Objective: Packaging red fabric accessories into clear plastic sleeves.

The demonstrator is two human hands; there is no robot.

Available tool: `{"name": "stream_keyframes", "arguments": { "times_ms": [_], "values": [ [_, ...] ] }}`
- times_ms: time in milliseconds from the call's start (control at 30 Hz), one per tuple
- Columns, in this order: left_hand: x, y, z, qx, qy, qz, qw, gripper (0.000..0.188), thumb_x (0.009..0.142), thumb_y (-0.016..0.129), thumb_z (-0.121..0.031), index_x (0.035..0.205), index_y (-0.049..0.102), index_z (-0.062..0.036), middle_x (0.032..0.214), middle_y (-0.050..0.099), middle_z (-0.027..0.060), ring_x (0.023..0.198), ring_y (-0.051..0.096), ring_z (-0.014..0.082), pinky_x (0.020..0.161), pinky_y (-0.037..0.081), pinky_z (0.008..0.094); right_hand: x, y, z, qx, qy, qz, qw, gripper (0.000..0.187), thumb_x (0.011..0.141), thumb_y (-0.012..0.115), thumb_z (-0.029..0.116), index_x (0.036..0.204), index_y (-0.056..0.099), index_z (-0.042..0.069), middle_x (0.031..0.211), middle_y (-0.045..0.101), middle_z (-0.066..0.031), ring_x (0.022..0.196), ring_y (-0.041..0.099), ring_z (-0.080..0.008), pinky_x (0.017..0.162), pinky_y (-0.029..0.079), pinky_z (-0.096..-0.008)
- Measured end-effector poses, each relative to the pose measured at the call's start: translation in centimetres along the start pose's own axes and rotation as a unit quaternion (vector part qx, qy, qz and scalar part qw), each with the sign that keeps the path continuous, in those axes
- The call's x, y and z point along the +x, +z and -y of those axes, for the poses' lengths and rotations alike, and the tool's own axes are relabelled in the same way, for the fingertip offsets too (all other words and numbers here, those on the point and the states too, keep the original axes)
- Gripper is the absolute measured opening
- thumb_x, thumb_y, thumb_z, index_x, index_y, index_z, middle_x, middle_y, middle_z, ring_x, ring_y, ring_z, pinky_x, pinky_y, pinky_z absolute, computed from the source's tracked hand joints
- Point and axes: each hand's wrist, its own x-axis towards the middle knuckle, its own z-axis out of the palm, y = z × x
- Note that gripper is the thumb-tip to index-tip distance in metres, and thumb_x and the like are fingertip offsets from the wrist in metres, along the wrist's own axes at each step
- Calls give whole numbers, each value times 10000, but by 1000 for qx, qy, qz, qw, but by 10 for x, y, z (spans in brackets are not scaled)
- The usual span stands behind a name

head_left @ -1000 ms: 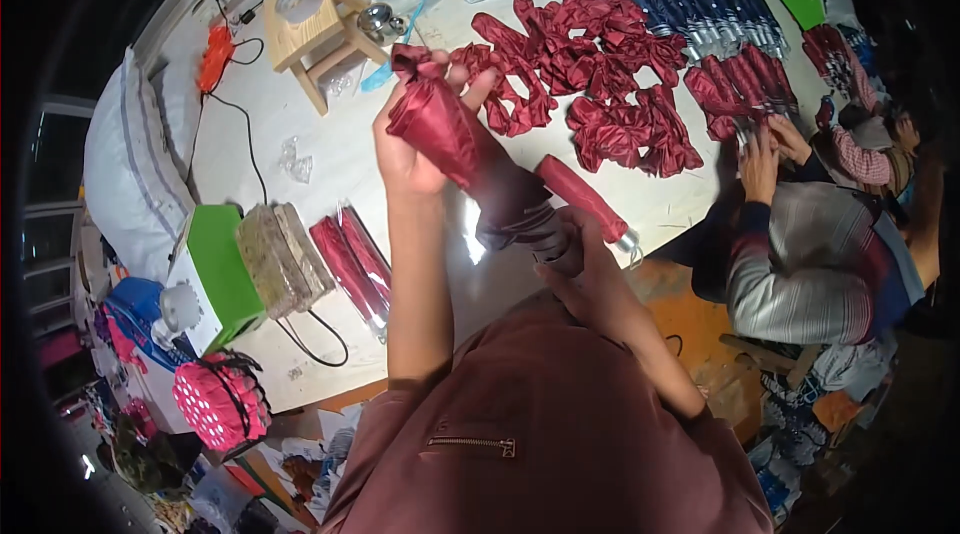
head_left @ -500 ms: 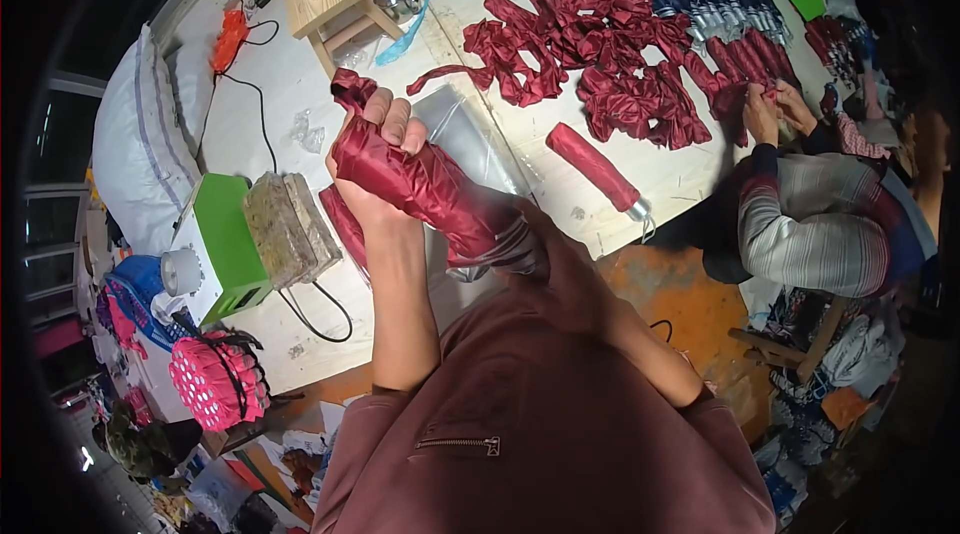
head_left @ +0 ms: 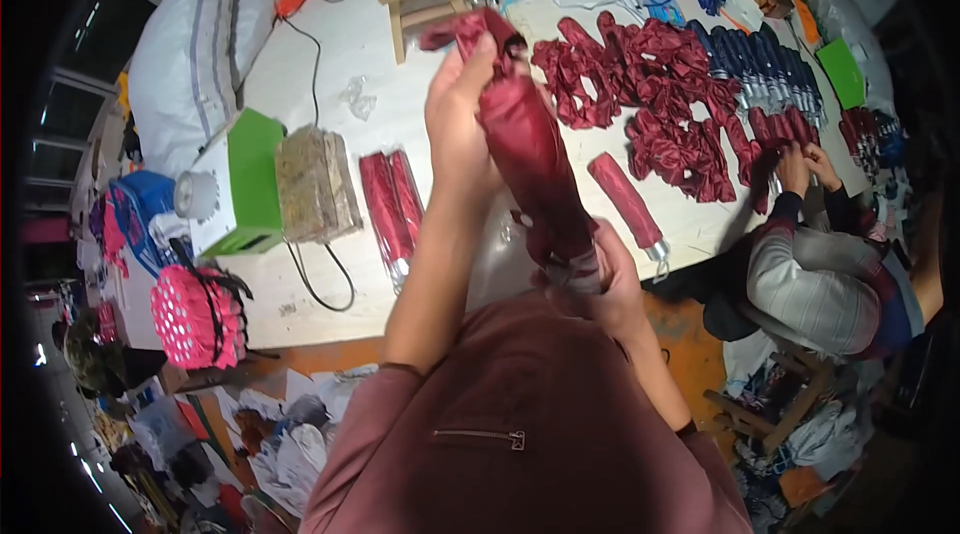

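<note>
Both hands grip one folded dark-red umbrella (head_left: 530,164), held above the white table (head_left: 350,54) and slanting from 11 o'clock down to 5 o'clock before the person's chest. Left hand (head_left: 462,124), raised on a bent forearm at the upper end, closes around the gathered canopy cloth, thumb and fingers wrapped over the loose folds near the tip. Right hand (head_left: 600,279), low and close to the body, closes around the handle end; its fingers curl under and are partly hidden, so how tightly they close cannot be told.

For a neat roll, judging from the pose, the lower hand should hold the shaft steady while the upper hand keeps the folds lying one way and smooths them tight, leaving no cloth bunched at the tip.

Finished rolled umbrellas (head_left: 392,204) lie at 9 o'clock of the held one; another rolled one (head_left: 625,199) lies at 3 o'clock. A heap of unrolled red umbrellas (head_left: 660,94) sits toward 2 o'clock, where another person's hands (head_left: 800,169) work.
</note>
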Motion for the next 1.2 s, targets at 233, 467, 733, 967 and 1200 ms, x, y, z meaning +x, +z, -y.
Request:
{"name": "stream_keyframes", "arguments": {
  "times_ms": [233, 467, 733, 967, 1200],
  "values": [
    [22, -26, 5, -11, 8, -41, 999, 196, 985, 532, -174, 1001, 562, 19, 797, 620, 110, 660, 595, 228, 611, 512, 348, -9, -21, 6, 198, 161, 41, 966, 503, 803, 783, 182, 1204, 573, -39, 922, 676, -165, 463, 512, -118, 395, 345, -186],
    [21, -14, -7, -90, 1, -49, 995, 116, 928, 520, -80, 914, 582, 16, 738, 603, 111, 600, 553, 216, 565, 480, 321, -30, -47, -26, 240, 164, 22, 957, 456, 936, 685, 297, 1146, 571, -91, 785, 646, -143, 387, 432, -85, 328, 289, -189],
    [39, -42, -27, -205, -53, 91, 973, 121, 876, 527, -65, 825, 612, 4, 680, 582, 109, 569, 548, 221, 558, 481, 328, -32, -66, -28, 303, 114, 146, 935, 372, 1014, 563, 268, 1106, 593, -92, 761, 641, -142, 360, 397, -83, 306, 286, -207],
    [36, -60, -28, -154, -45, 57, 985, 152, 902, 501, -84, 812, 605, -20, 673, 573, 109, 616, 557, 217, 590, 489, 330, -17, -70, -26, 101, 238, 58, 964, 279, 989, 529, 131, 1180, 585, -65, 949, 667, -154, 700, 630, -156, 649, 532, -240],
    [4, -37, 3, -46, 29, -64, 996, 82, 952, 499, -96, 924, 551, -39, 758, 573, 84, 627, 532, 198, 589, 484, 342, 6, -23, 9, -87, -149, -109, 979, 554, 895, 624, 98, 1404, 461, -49, 1170, 649, -164, 991, 634, -235, 940, 514, -364]
  ]
}}
